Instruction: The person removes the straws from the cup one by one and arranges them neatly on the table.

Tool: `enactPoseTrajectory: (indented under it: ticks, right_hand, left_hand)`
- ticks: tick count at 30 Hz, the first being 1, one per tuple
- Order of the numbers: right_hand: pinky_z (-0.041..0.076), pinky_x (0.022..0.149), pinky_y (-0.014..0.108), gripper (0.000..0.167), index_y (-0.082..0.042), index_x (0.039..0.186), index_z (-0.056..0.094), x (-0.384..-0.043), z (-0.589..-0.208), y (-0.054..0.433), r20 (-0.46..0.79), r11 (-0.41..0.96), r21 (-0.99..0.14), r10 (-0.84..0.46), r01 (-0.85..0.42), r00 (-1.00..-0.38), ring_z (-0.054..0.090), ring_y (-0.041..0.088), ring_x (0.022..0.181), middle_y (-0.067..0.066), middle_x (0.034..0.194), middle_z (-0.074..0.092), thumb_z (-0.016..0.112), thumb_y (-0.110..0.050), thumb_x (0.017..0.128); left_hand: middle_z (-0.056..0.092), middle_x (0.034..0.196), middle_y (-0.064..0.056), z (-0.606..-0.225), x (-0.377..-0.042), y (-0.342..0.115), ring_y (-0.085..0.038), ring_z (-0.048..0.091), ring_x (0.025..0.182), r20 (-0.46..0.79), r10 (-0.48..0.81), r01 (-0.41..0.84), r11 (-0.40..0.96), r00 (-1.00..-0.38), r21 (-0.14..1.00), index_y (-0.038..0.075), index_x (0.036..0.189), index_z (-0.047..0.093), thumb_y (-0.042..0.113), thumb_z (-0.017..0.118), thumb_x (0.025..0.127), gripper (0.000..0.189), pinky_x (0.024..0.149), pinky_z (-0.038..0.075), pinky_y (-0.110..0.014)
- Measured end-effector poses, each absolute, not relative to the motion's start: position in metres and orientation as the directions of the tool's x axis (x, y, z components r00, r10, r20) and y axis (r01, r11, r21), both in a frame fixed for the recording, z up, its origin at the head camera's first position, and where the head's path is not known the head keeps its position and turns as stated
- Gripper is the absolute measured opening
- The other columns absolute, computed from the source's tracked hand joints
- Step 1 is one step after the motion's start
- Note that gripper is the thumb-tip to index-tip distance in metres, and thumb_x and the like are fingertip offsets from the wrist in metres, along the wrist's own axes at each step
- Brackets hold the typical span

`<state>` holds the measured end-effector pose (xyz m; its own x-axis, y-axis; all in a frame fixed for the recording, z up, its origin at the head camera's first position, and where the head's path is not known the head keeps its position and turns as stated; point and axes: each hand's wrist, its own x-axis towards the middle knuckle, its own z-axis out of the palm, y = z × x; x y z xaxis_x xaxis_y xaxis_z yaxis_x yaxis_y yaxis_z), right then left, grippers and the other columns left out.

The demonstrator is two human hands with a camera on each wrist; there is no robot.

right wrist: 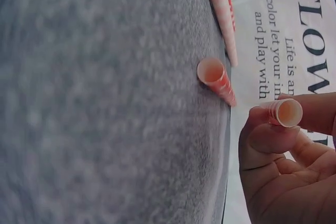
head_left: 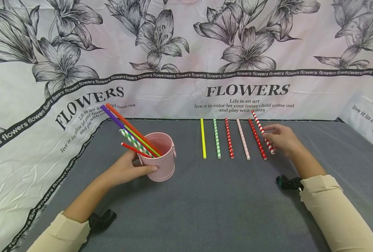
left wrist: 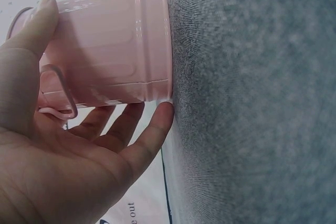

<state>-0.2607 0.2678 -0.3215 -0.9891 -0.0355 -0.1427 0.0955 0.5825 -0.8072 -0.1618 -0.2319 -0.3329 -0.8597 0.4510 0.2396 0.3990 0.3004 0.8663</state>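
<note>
On the left, my left hand (head_left: 129, 170) grips a small pink metal bucket (head_left: 163, 170), thumb on the near side and fingers behind it. Purple, orange, lime, green-striped and red straws lean out of its top; their lower ends are hidden. In the left wrist view the bucket's base (left wrist: 156, 45) meets the cloth. At the right, my right hand (head_left: 282, 140) pinches a red-and-white striped paper straw (head_left: 258, 123) between thumb and fingers. The right wrist view shows that straw's open end (right wrist: 287, 113) held off the cloth. Beside it lies a red dotted straw (head_left: 257, 139).
Left of the hand, a pink straw (head_left: 243, 139), another red dotted straw (head_left: 229, 138), a green striped straw (head_left: 216, 138) and a yellow straw (head_left: 203, 138) lie in a row. Grey cloth (head_left: 205, 203) covers the table. A flower-printed sheet (head_left: 173, 94) hangs behind.
</note>
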Motion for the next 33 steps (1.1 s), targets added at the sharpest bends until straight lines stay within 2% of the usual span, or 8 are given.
enactPoseTrajectory:
  ticks: [4,8,14,18,25,33]
  right_hand:
    - [0.053,0.064,0.032,0.046,0.006,0.142,0.044,-0.26,-0.322,0.269,-0.137,0.591,-0.802,-0.034,0.091,-0.99,0.056,0.015,0.081,0.024,0.122,0.057,0.055,-0.017,0.103]
    - [0.051,0.057,0.031,0.043,0.009,0.137,0.046,-0.258,-0.321,0.271,-0.127,0.612,-0.787,-0.041,0.075,-0.991,0.054,0.013,0.07,0.017,0.106,0.063,0.057,-0.013,0.101]
    - [0.05,0.054,0.033,0.043,0.011,0.134,0.044,-0.259,-0.322,0.275,-0.18,0.654,-0.75,-0.051,0.103,-0.982,0.052,0.015,0.062,0.008,0.088,0.058,0.057,-0.01,0.1]
    - [0.053,0.055,0.035,0.042,0.012,0.133,0.043,-0.263,-0.323,0.278,-0.207,0.684,-0.719,-0.041,0.123,-0.977,0.054,0.016,0.064,0.01,0.086,0.058,0.056,-0.009,0.099]
    - [0.054,0.055,0.035,0.039,0.012,0.129,0.046,-0.271,-0.321,0.277,-0.205,0.782,-0.609,0.006,0.132,-0.979,0.056,0.02,0.061,0.02,0.093,0.056,0.057,-0.008,0.097]
    - [0.055,0.053,0.034,0.039,0.013,0.127,0.046,-0.272,-0.319,0.276,-0.223,0.826,-0.545,0.025,0.146,-0.975,0.058,0.019,0.056,0.021,0.089,0.055,0.058,-0.007,0.095]
  left_hand:
    - [0.057,0.132,-0.004,-0.332,-0.161,-0.232,-0.027,0.053,0.122,0.237,0.452,0.397,0.3,-0.86,0.867,0.015,0.146,0.043,0.015,0.081,0.085,0.072,0.096,0.051,-0.047]
    - [0.057,0.132,-0.003,-0.332,-0.162,-0.232,-0.026,0.053,0.122,0.239,0.453,0.398,0.296,-0.859,0.868,0.015,0.146,0.043,0.015,0.081,0.085,0.072,0.095,0.052,-0.044]
    - [0.057,0.132,-0.003,-0.333,-0.163,-0.233,-0.026,0.053,0.122,0.236,0.458,0.396,0.292,-0.857,0.871,0.015,0.146,0.043,0.016,0.081,0.086,0.071,0.096,0.052,-0.044]
    - [0.057,0.132,-0.003,-0.334,-0.162,-0.233,-0.026,0.053,0.122,0.233,0.455,0.391,0.292,-0.859,0.873,0.015,0.146,0.043,0.016,0.081,0.085,0.071,0.095,0.051,-0.047]
    - [0.056,0.133,-0.003,-0.333,-0.161,-0.233,-0.026,0.052,0.123,0.231,0.441,0.388,0.308,-0.867,0.869,0.015,0.146,0.044,0.015,0.081,0.085,0.072,0.096,0.051,-0.048]
    - [0.057,0.132,-0.003,-0.334,-0.162,-0.233,-0.027,0.053,0.122,0.227,0.447,0.386,0.303,-0.865,0.871,0.016,0.146,0.044,0.016,0.081,0.085,0.071,0.096,0.051,-0.047]
